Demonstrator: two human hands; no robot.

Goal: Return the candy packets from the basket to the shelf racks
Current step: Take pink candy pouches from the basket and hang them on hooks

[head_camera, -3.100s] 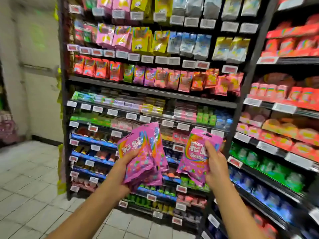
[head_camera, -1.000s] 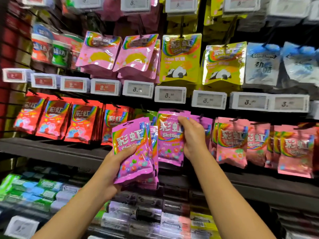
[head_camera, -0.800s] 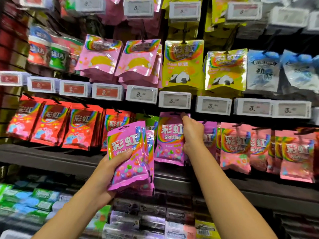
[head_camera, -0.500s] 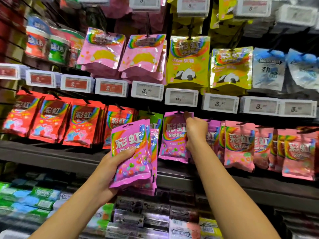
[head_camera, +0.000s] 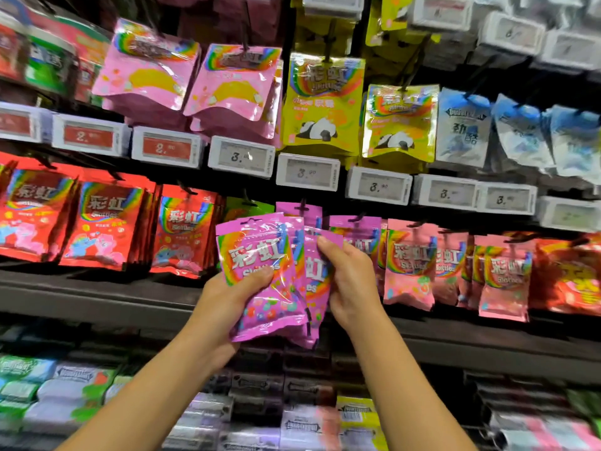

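Note:
My left hand [head_camera: 224, 307] grips a stack of purple Skittles candy packets [head_camera: 263, 281] in front of the shelf, thumb across the front packet. My right hand [head_camera: 351, 281] pinches the rearmost packet of that stack [head_camera: 313, 271] at its right side. Behind the stack, purple packets hang on a rack hook [head_camera: 302, 211], and another purple row [head_camera: 357, 229] hangs just to the right. The basket is out of view.
Red packets [head_camera: 107, 222] hang to the left, light pink ones [head_camera: 409, 265] to the right. Above are price tags [head_camera: 307, 172], pink pouches [head_camera: 234, 83] and yellow panda pouches [head_camera: 322, 102]. A dark shelf ledge [head_camera: 97, 294] runs below, with small candy boxes [head_camera: 65, 388] under it.
My right hand has let go of the packet it hung on the hook and come down to the stack in my left hand, pinching another packet. The view moved closer.

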